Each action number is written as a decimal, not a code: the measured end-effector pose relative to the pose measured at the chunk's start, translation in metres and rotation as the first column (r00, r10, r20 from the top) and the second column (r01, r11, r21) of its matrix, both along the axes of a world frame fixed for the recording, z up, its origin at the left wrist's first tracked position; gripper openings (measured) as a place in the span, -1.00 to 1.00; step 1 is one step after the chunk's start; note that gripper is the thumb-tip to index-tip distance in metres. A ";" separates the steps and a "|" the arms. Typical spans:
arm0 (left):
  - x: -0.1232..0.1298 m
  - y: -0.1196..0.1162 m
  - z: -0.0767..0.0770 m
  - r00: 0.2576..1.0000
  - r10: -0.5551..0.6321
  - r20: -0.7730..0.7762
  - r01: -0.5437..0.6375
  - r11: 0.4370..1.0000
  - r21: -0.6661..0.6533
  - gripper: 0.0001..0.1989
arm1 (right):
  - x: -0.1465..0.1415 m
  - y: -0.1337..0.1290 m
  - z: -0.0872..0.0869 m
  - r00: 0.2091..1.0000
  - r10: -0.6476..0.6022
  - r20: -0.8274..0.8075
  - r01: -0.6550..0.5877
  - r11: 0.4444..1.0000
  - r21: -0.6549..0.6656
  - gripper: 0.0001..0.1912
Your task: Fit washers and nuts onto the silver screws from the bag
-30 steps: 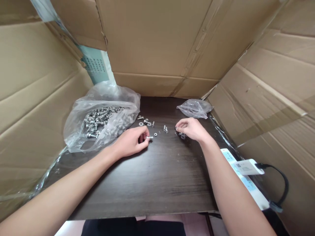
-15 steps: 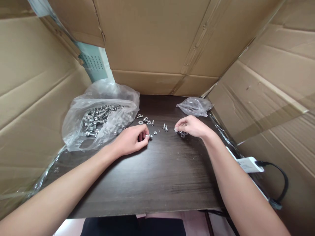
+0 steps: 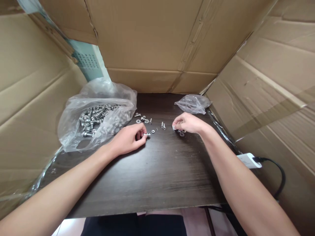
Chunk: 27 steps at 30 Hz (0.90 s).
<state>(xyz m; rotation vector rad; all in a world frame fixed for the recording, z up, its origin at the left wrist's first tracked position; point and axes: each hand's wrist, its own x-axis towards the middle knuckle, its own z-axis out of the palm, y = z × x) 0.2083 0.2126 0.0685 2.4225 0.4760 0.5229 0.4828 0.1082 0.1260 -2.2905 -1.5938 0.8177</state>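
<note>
Between the thumb and fingers of my left hand [image 3: 130, 137] is a small bolt [image 3: 148, 134], its end pointing right. A loose nut [image 3: 153, 131] lies just beyond it on the dark table. My right hand [image 3: 188, 123] pinches a flat washer [image 3: 174, 127] at its fingertips. Under that hand, more washers [image 3: 181, 134] lie partly hidden. Two bolts [image 3: 163, 126] rest between the hands. Farther back, another bolt [image 3: 150, 121] and a washer [image 3: 138, 121] sit among a few loose pieces.
An open clear plastic bag [image 3: 64, 127] full of bolts stands at the left. A smaller clear bag [image 3: 193, 103] lies at the back right. Cardboard walls [image 3: 157, 39] enclose the table [image 3: 147, 183]. A white device [image 3: 249, 160] with a black cable is at the right edge.
The view has shifted slightly. My right hand has lifted the washer a little, showing more of its face. My left hand keeps its hold on the bolt.
</note>
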 end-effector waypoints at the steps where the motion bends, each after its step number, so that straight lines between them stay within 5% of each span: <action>1: 0.000 0.000 0.000 1.000 -0.002 0.002 0.002 1.000 -0.003 -0.92 | -0.001 0.000 0.000 1.000 0.006 0.007 -0.006 1.000 0.004 -0.86; 12: -0.001 0.000 0.000 1.000 -0.013 0.017 0.013 1.000 -0.008 -0.93 | -0.007 -0.011 -0.020 0.994 -0.001 0.107 -0.028 0.964 0.265 -0.82; 16: -0.002 -0.001 0.001 1.000 -0.004 0.026 0.004 1.000 -0.014 -0.94 | -0.011 -0.008 -0.031 0.968 0.039 0.247 -0.137 0.910 0.392 -0.77; 21: -0.002 -0.001 0.000 0.998 -0.016 0.053 0.018 0.999 -0.047 -0.95 | -0.055 -0.012 -0.026 0.975 0.093 0.201 -0.195 0.790 0.581 -0.76; 24: -0.003 -0.001 -0.001 0.996 -0.018 0.088 0.022 0.999 -0.046 -0.95 | -0.086 -0.014 -0.029 0.953 0.227 0.199 -0.301 0.779 0.550 -0.82; 27: -0.004 -0.002 -0.002 0.994 -0.017 0.112 0.021 0.999 -0.039 -0.95 | -0.101 -0.013 -0.041 0.957 0.236 0.170 -0.291 0.757 0.585 -0.83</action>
